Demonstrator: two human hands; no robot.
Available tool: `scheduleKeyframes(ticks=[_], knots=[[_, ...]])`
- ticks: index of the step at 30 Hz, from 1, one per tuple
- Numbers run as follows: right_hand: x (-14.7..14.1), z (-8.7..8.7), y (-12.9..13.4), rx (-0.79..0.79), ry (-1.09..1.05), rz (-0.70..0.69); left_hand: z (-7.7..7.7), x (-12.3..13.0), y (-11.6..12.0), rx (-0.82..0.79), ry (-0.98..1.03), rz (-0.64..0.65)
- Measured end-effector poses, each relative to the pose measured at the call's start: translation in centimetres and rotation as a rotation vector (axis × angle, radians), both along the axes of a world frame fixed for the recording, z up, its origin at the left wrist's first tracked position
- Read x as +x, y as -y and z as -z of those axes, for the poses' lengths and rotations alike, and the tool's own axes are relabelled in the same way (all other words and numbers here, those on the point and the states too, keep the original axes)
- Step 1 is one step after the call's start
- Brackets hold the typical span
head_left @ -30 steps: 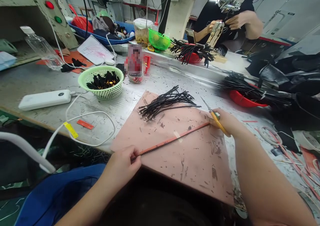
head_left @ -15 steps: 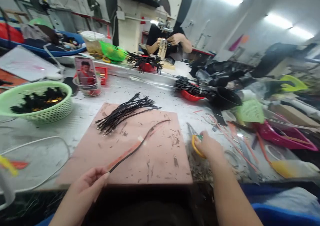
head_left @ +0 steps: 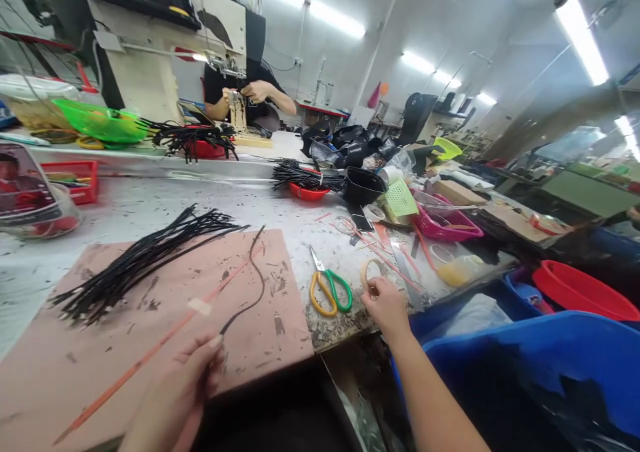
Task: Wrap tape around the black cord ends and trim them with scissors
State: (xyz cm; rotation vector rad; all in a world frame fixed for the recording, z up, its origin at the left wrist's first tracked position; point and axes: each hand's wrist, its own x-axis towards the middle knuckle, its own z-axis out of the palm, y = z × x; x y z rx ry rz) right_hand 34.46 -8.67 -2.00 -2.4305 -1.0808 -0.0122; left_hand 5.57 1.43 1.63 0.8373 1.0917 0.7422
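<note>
My left hand point(head_left: 200, 365) pinches the lower end of a thin dark cord point(head_left: 261, 282), which curves up over the pink board point(head_left: 170, 345). My right hand point(head_left: 383, 299) is closed on the near edge of a roll of tan tape point(head_left: 365, 273), right of the scissors. The scissors point(head_left: 325, 289), with one yellow and one green handle, lie on the table beside the board, untouched. A bundle of black cords point(head_left: 145, 259) rests on the board's upper left. An orange strip point(head_left: 145, 360) runs diagonally across the board, with a piece of tape point(head_left: 199, 305) on it.
Red bowls point(head_left: 309, 193) of black cords stand further back. A magenta basket point(head_left: 445, 220) and a ruler point(head_left: 406, 272) are on the right. A blue tub point(head_left: 540, 345) sits below the table edge. Behind the table, a person point(head_left: 250, 95) works at a sewing machine.
The view has swung right. My right hand has let go of the scissors and moved right to the tape roll. My left hand still holds the cord.
</note>
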Motion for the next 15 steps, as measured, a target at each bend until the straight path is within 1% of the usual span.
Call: scheduleKeyframes(ticks=[1, 3, 5, 6, 7, 8, 10, 12, 15], knots=[[-1.1, 0.3, -0.3, 0.077, -0.042, -0.025, -0.2, 0.9, 0.6, -0.031, 0.014, -0.038], [-4.4, 0.6, -1.0, 0.321, -0.240, -0.110, -0.3, 2.2, 1.6, -0.074, 0.053, -0.080], [-8.5, 0.5, -1.7, 0.681, -0.592, -0.246, -0.2, 2.9, 2.4, -0.079, 0.084, -0.087], [-10.5, 0.3, -2.0, 0.813, -0.735, -0.308, -0.1, 3.1, 2.6, -0.078, 0.092, -0.084], [-12.2, 0.1, -2.2, 0.905, -0.838, -0.361, -0.1, 3.1, 2.9, -0.078, 0.096, -0.087], [-13.7, -0.2, -2.3, 0.948, -0.900, -0.405, -0.1, 3.1, 3.1, -0.079, 0.100, -0.089], [-15.7, -0.3, -2.5, 0.971, -0.970, -0.468, -0.1, 2.8, 3.6, -0.083, 0.121, -0.102], [-16.4, -0.1, -2.7, 0.962, -1.029, -0.532, -0.2, 2.6, 3.9, -0.084, 0.152, -0.118], [-16.3, 0.6, -2.8, 0.943, -1.103, -0.631, -0.5, 2.3, 4.1, -0.099, 0.174, -0.129]])
